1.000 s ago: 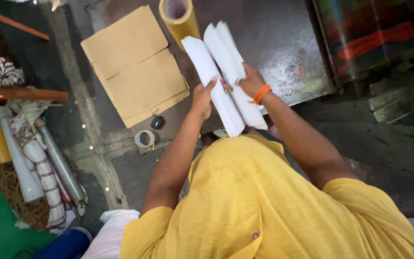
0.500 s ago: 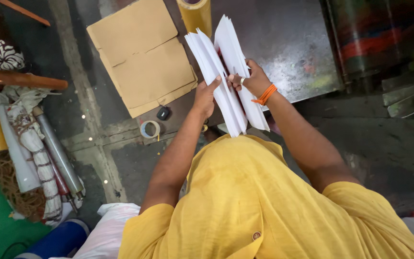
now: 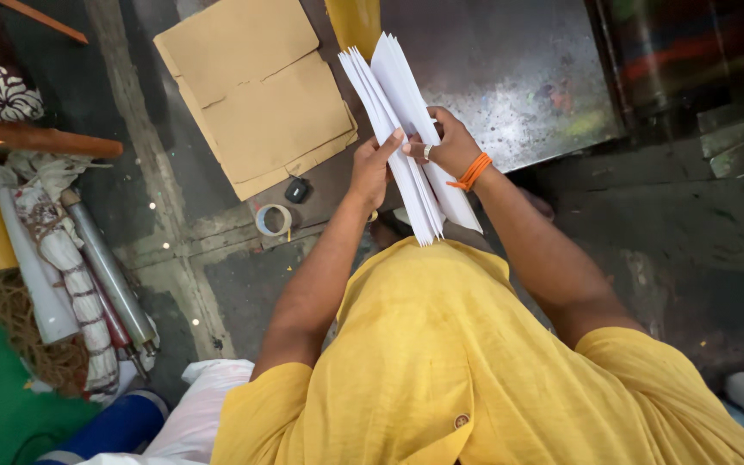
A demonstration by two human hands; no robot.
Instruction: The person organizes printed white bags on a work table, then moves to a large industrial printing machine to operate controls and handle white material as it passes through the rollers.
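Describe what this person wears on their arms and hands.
Both arms are bare from above the elbow down, under the short sleeves of a loose yellow garment. The right hand has a silver ring on one finger and orange thread bands around the wrist. The left hand shows nothing worn.

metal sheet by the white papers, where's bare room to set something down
The metal sheet lies bare right of the white papers held by the left hand and right hand. Left of them is crowded: cardboard pieces, a tape roll, a small black object.
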